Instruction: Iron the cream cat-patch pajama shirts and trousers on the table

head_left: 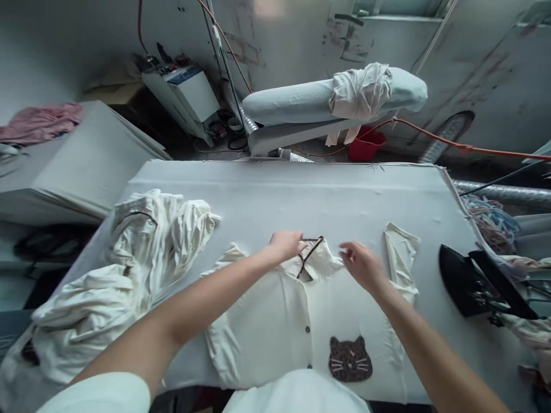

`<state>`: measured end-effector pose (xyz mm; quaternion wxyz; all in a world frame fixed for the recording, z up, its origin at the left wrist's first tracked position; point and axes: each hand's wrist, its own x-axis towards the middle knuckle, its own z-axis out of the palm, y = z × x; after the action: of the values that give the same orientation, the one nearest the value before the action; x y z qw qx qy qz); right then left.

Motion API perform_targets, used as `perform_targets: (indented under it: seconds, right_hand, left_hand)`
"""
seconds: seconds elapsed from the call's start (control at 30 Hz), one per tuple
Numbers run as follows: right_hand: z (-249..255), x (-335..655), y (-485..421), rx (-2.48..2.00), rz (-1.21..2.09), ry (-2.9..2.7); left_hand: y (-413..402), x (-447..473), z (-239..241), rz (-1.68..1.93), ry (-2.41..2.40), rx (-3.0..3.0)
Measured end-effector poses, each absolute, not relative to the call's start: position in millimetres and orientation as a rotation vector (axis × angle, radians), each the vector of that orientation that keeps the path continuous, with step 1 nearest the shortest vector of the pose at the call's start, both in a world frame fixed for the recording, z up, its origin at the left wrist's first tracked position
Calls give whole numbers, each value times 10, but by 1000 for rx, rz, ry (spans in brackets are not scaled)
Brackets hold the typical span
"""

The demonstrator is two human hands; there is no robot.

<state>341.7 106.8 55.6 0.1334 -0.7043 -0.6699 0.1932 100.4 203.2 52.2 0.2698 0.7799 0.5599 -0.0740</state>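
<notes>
A cream button-front shirt (275, 321) with dark piping at its neck lies spread on the padded table. A dark cat-face patch (350, 359) sits on its lower front, beside the row of dark buttons. My left hand (287, 244) is closed on the left side of the collar, with its fingertips partly hidden. Over the opposite shoulder, my right hand (364, 267) has loosely curled fingers, somewhat apart, and nothing visible in them. The sleeve (402, 258) on that side lies bent outward past this hand.
Crumpled cream garments (146, 252) are heaped at the table's left. A black iron (467, 281) rests near the right edge. Behind the table (275, 189) stands a padded sleeve board (293, 102) with cloth wrapped on it. A red bucket (365, 144) is on the floor.
</notes>
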Motion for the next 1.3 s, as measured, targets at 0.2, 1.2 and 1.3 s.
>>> perform_targets:
  seconds: [0.2,1.2,1.3]
  right_hand:
    - [387,2724,1339,-2167,957,-2101]
    - [-471,2383,118,-1737,87,-2063]
    - [-518,2631,211,-1861,121,-1955]
  left_hand:
    - [1626,681,342,-49,1587,1690]
    - [787,900,197,-261,1527,2364]
    - [737,593,26,-56,1604,2395]
